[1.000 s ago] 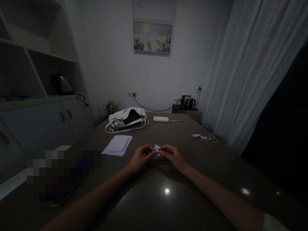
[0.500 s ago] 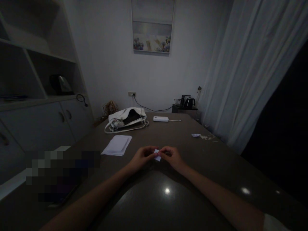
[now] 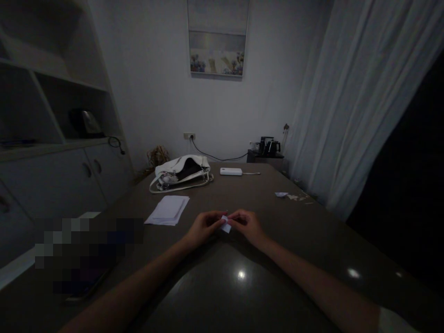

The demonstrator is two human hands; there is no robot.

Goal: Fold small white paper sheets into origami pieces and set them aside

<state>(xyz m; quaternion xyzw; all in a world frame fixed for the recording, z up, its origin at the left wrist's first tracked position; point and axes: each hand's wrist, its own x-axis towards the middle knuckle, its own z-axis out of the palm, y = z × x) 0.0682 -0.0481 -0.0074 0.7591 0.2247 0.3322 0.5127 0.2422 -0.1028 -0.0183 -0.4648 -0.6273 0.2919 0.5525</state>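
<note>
My left hand (image 3: 203,228) and my right hand (image 3: 247,225) meet over the middle of a dark table (image 3: 263,268). Both pinch a small folded piece of white paper (image 3: 225,225) between thumb and fingertips, just above the tabletop. The fingers of both hands are closed on it. A stack of white paper sheets (image 3: 168,209) lies a little to the left and beyond my left hand.
A white handbag (image 3: 181,171) lies open at the far left of the table, with a white power bank (image 3: 231,171) and its cable beside it. Small paper scraps (image 3: 289,196) sit near the right edge. Cabinets stand to the left, a white curtain to the right.
The small paper has dropped slightly and turned between my fingertips. My hands have stayed in nearly the same place.
</note>
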